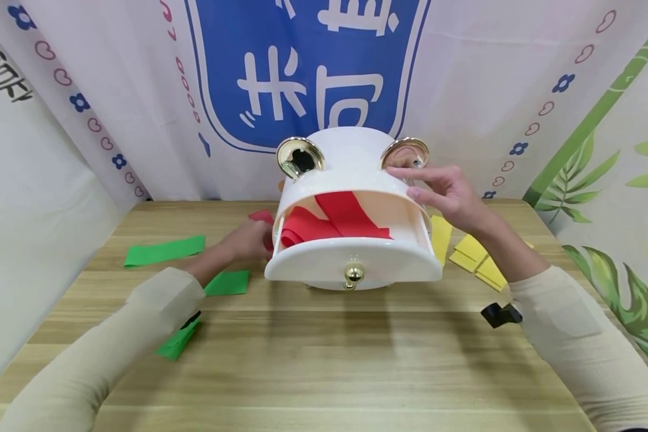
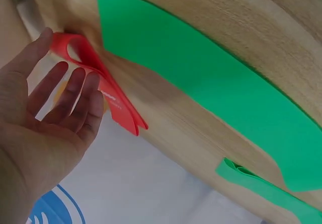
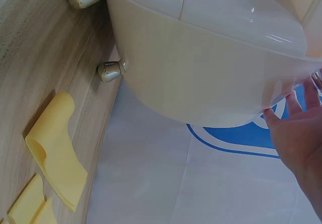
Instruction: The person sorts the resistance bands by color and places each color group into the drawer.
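A white frog-shaped box (image 1: 351,162) with gold-rimmed eyes stands on the table, its front drawer (image 1: 308,261) pulled out. Red resistance bands (image 1: 351,216) lie folded inside that drawer. Beside the box's left side is my left hand (image 1: 254,240), partly hidden in the head view. The left wrist view shows the left hand (image 2: 55,108) with fingers spread at a looped red band (image 2: 118,105) on the table; the thumb tip is close to it, and contact is unclear. My right hand (image 1: 445,195) rests its fingertips on the box's upper right, by the right eye (image 1: 405,153).
Green bands (image 1: 164,251) lie to the left on the wooden table (image 1: 324,372), one partly under the left forearm. Yellow bands (image 1: 470,252) lie to the right of the box. A printed curtain (image 1: 480,90) hangs behind the table.
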The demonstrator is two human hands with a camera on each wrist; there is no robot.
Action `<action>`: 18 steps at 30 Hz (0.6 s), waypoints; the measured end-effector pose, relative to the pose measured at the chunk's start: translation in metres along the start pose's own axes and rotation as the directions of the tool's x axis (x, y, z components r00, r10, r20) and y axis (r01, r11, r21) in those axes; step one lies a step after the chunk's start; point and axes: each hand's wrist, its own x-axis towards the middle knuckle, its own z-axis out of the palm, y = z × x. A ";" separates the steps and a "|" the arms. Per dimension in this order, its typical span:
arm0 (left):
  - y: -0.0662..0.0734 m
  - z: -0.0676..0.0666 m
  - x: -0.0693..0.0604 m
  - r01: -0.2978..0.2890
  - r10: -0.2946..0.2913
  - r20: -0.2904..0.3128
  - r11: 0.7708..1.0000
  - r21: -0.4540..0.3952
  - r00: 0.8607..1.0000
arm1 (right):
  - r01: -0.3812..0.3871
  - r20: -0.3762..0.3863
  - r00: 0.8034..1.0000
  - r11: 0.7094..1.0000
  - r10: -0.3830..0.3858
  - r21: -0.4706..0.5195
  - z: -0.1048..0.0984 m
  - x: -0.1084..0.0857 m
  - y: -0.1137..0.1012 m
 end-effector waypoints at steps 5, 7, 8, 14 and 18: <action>0.005 0.005 -0.002 0.007 -0.007 -0.007 0.998 0.066 1.000 | -0.005 -0.004 1.000 1.000 0.005 0.010 0.001 -0.001 0.000; 0.007 0.005 -0.002 0.002 -0.001 -0.013 0.997 0.080 1.000 | -0.008 -0.008 1.000 1.000 0.008 0.014 0.001 -0.001 0.000; 0.007 0.005 -0.002 0.000 0.002 -0.015 0.996 0.084 1.000 | -0.010 -0.009 1.000 1.000 0.010 0.016 0.001 -0.001 0.000; 0.005 0.000 0.004 -0.032 0.038 -0.069 0.996 0.084 0.997 | -0.012 0.000 1.000 1.000 0.012 -0.008 0.000 -0.001 0.000; 0.002 -0.008 0.007 -0.085 0.098 -0.132 0.991 0.104 0.986 | -0.011 0.004 1.000 1.000 0.011 -0.021 0.000 0.000 -0.001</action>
